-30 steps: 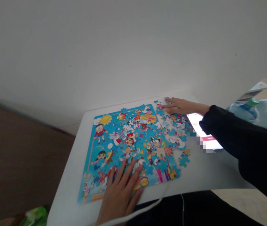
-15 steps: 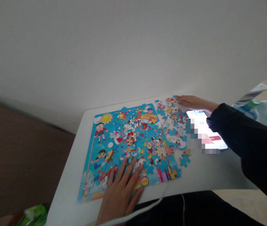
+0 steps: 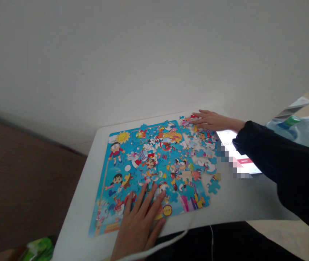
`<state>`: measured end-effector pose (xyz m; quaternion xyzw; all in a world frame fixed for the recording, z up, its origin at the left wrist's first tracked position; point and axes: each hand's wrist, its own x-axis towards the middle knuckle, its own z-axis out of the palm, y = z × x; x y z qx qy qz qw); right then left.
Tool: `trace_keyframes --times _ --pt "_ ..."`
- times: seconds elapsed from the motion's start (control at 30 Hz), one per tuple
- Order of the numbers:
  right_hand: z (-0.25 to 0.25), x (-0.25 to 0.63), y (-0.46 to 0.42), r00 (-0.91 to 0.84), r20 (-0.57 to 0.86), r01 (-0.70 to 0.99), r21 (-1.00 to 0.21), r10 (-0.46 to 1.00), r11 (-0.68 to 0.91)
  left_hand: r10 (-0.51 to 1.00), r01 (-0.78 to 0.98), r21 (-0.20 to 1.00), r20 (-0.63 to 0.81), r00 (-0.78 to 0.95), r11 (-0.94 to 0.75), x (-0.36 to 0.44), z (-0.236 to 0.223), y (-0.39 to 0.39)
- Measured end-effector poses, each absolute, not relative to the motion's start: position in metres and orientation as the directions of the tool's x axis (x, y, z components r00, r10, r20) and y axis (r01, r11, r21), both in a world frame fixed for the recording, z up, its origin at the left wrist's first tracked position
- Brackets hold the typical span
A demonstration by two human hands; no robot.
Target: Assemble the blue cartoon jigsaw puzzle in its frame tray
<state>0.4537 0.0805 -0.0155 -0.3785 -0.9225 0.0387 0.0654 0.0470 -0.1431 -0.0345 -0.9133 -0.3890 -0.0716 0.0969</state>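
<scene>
I log a table (image 3: 78, 221) against a wall (image 3: 143, 54); on it, a jigsaw puzzle (image 3: 146, 170) to the left; loose puzzle pieces (image 3: 200, 152) just right of it; a phone (image 3: 225, 137) right of those, partly under my right sleeve (image 3: 279, 163); my left hand (image 3: 138, 224) on the puzzle's near edge; my right hand (image 3: 211, 121) on the loose pieces; a plastic water bottle (image 3: 296, 130) beyond the table's right side.

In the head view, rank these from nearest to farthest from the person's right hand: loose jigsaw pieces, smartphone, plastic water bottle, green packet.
From the right hand:
1. Loose jigsaw pieces: under its fingertips.
2. Smartphone: just below the wrist, to the right.
3. Plastic water bottle: farther right, beyond the white table.
4. Green packet: bottom left, below the table.
</scene>
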Motion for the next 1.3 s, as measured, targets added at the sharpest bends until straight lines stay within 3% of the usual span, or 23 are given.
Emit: trace_keyframes --times 0.13,0.27,0.57,0.87,1.13,1.3 --pt "-0.010 0.473 0.086 -0.455 0.191 0.860 -0.159 0.870 0.485 0.685 0.717 -0.142 0.216 0.696 -0.683 0.046 -0.036 -0.143" --pt "-0.013 0.494 0.085 -0.291 0.168 0.928 -0.190 0.942 0.321 0.674 0.707 -0.164 0.217 0.706 -0.688 0.044 -0.038 -0.142" --pt "-0.030 0.505 0.080 -0.345 0.137 0.929 -0.091 0.929 0.358 0.682 0.714 -0.168 0.213 0.699 -0.680 0.046 -0.036 -0.142" --pt "-0.021 0.465 0.088 -0.592 0.090 0.789 -0.135 0.801 0.599 0.676 0.706 -0.208 0.201 0.709 -0.677 0.049 -0.030 -0.144" --pt "-0.023 0.479 0.094 -0.492 0.057 0.858 -0.136 0.869 0.495 0.697 0.723 -0.139 0.196 0.690 -0.677 0.049 -0.031 -0.144" --pt "-0.017 0.467 0.085 -0.584 0.094 0.787 -0.182 0.807 0.590 0.695 0.723 -0.120 0.207 0.689 -0.681 0.049 -0.032 -0.143"
